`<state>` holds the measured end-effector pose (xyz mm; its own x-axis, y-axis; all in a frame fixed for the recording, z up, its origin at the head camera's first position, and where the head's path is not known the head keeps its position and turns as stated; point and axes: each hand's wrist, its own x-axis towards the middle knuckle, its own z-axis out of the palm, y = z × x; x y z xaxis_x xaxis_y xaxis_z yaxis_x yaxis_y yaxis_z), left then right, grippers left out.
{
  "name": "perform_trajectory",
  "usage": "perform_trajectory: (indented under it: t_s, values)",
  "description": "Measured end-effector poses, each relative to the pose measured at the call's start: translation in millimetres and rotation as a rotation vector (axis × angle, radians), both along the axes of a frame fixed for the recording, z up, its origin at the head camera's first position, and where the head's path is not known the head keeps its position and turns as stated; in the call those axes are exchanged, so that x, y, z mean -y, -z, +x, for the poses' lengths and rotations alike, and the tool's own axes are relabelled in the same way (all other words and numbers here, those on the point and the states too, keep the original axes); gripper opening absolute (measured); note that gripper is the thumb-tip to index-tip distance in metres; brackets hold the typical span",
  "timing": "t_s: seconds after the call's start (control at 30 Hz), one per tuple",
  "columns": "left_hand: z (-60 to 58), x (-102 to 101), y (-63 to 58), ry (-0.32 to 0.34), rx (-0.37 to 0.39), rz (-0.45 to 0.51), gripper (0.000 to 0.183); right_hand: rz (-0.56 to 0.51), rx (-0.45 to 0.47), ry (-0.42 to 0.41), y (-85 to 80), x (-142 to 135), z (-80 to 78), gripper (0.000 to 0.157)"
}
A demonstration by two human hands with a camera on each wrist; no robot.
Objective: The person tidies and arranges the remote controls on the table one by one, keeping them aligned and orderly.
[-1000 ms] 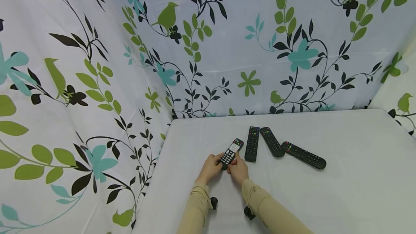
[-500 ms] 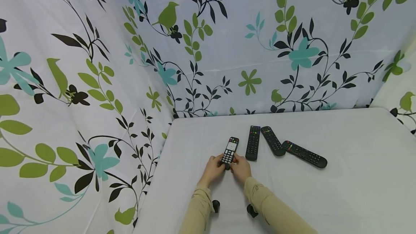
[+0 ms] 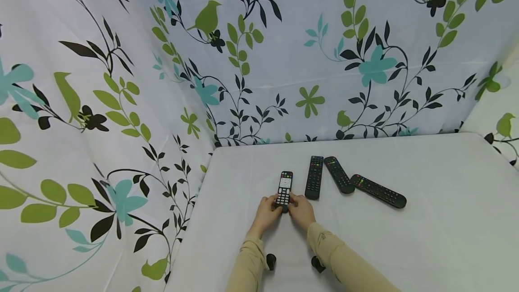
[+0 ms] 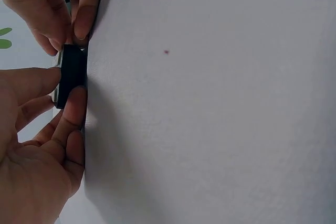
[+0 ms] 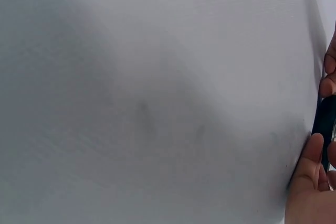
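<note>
A black remote control (image 3: 284,188) with pale keys lies nearly straight up and down in the head view, between both hands. My left hand (image 3: 266,213) pinches its lower left side with thumb and fingers. On the opposite side, my right hand (image 3: 301,211) grips the lower right edge. In the left wrist view the near end of the remote (image 4: 72,74) shows dark between the fingers of both hands, close over the white cloth. Only a dark strip of the remote (image 5: 325,116) appears at the edge of the right wrist view, beside the right hand (image 5: 310,182).
Three more black remotes lie to the right: one upright (image 3: 314,178), one slanted (image 3: 339,175), and one (image 3: 379,191) angled further right, its top end against the slanted one. White cloth covers the table (image 3: 438,238). A patterned curtain (image 3: 279,57) hangs behind and at the left.
The held remote has turned counterclockwise, from leaning right to nearly straight, with both hands staying on its lower end. The other three remotes keep their places.
</note>
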<state>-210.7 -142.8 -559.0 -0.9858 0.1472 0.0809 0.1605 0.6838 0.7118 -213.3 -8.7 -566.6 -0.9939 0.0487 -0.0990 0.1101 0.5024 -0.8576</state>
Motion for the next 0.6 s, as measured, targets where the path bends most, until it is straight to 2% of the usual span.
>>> perform_trajectory:
  t_s: [0.27,0.6]
  values:
    - [4.2,0,2.3,-0.025,0.027,0.005,0.046,-0.004,-0.016,-0.036,-0.7,-4,5.8,0.044]
    - [16.8,-1,5.2,-0.056,0.044,0.026,0.047,-0.008,0.060,-0.112,1.4,-8,12.8,0.044]
